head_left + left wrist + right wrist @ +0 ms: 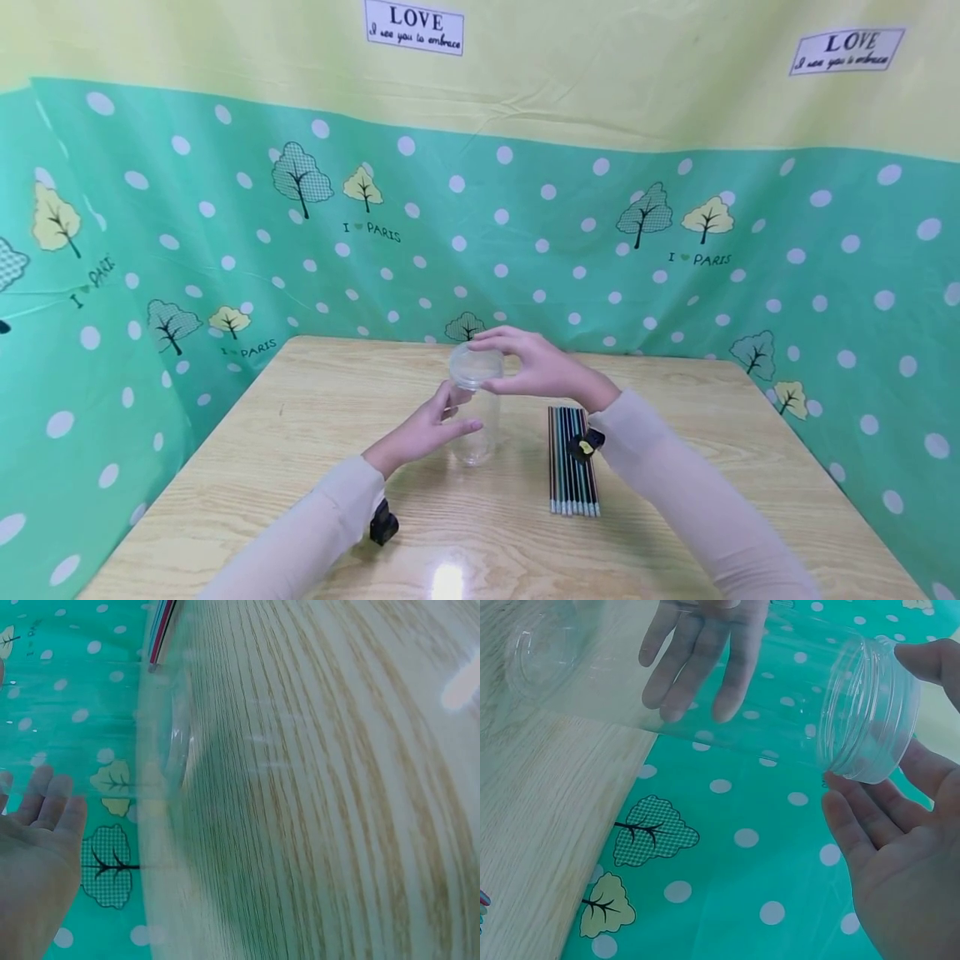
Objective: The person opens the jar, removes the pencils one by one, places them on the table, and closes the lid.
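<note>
A tall clear plastic jar [477,452] stands upright near the middle of the table, its clear lid [476,367] on top. My left hand [422,435] holds the jar's side, the thumb in front and the fingers around the left and back. Through the clear wall, the right wrist view shows those left fingers [694,664]. My right hand [546,368] grips the lid's rim, thumb on one side and fingers on the other. In the left wrist view the jar's base [178,742] shows against the wood. Whether the lid is screwed tight, I cannot tell.
A row of several dark striped pencils [567,467] lies on the wooden table [300,417], right of the jar and partly under my right wrist. A green and yellow printed curtain [525,217] hangs behind and beside the table.
</note>
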`<state>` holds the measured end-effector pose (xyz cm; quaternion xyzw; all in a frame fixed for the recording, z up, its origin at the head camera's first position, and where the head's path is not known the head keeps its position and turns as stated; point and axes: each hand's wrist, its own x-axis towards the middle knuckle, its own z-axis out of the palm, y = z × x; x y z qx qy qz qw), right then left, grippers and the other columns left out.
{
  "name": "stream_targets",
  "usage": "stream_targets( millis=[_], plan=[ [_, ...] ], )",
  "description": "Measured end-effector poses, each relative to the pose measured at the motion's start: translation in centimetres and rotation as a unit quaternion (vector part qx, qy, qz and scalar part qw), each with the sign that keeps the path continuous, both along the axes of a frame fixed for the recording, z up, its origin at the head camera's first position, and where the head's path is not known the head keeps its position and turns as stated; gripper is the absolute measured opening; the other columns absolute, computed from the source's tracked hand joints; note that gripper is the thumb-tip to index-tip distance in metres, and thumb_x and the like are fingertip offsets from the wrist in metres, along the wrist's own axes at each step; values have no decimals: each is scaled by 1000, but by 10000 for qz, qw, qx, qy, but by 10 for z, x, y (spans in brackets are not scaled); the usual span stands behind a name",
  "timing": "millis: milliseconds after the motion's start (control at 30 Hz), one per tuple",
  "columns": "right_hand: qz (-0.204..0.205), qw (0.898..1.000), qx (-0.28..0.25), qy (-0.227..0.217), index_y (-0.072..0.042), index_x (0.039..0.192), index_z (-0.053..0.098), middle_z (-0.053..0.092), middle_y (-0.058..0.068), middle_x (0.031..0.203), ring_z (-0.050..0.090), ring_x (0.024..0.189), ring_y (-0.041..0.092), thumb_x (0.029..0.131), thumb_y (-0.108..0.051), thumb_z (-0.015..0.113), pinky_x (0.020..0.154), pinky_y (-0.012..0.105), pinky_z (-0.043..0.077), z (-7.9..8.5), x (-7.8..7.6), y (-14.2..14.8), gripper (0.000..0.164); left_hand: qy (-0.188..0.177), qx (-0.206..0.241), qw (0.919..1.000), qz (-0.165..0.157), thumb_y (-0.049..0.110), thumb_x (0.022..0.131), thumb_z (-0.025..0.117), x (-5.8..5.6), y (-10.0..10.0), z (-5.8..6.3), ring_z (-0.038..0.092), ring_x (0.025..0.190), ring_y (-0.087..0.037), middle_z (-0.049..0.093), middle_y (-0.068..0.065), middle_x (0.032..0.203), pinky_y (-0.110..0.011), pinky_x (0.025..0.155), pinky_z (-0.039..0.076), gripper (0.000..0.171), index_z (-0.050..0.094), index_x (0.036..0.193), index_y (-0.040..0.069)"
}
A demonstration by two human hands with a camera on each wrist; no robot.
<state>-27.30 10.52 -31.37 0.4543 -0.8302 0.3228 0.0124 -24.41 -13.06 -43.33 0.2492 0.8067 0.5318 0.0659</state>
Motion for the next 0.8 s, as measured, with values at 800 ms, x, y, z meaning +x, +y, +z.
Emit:
stream_targets(
  millis=[800],
  plan=[
    [-325,9993,-68,-142,-18,135,64,57,-6,136,48,126,17,86,-34,79,105,58,33,-7,0,-1,53,-31,5,10000,-53,33,98,68,0,-1,1,34,143,-34,38,-18,153,-52,117,26,74,22,155,20]
  ],
)
